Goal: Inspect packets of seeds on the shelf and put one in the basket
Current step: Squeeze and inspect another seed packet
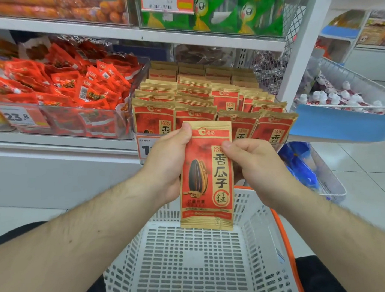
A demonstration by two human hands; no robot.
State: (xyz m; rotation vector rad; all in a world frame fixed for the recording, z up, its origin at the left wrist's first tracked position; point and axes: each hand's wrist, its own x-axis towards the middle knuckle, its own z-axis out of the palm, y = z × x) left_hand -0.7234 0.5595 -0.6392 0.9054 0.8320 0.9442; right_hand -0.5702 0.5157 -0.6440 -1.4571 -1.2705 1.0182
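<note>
We are holding one seed packet (207, 174) upright between our two hands, above the white basket (188, 257). Our left hand (167, 160) is gripping the packet's left edge, with the thumb pressing near the top corner and the other fingers hidden behind it. Our right hand (255, 162) is pinching the right edge, thumb on the front. So both grips are closing on the packet, and its printed front is facing us.

Just behind the hands, the rows of seed packets (207, 100) are standing on the shelf (60, 144), some leaning to the right. To the left of our left grip, a clear bin of red snack packs (68, 89) is sitting with a price tag (21, 116) on its front. Above it all, green packs (235, 11) are lying on a higher shelf. To the right of our right grip, a wire bin of small bottles (340, 98) is hanging on the white post (302, 46).

Below the packet, the basket is standing open, its orange handle (285, 241) lying along the right rim. The packet's lower edge is hanging over the basket's far wall. The floor (366, 170) on the right is showing pale tiles.
</note>
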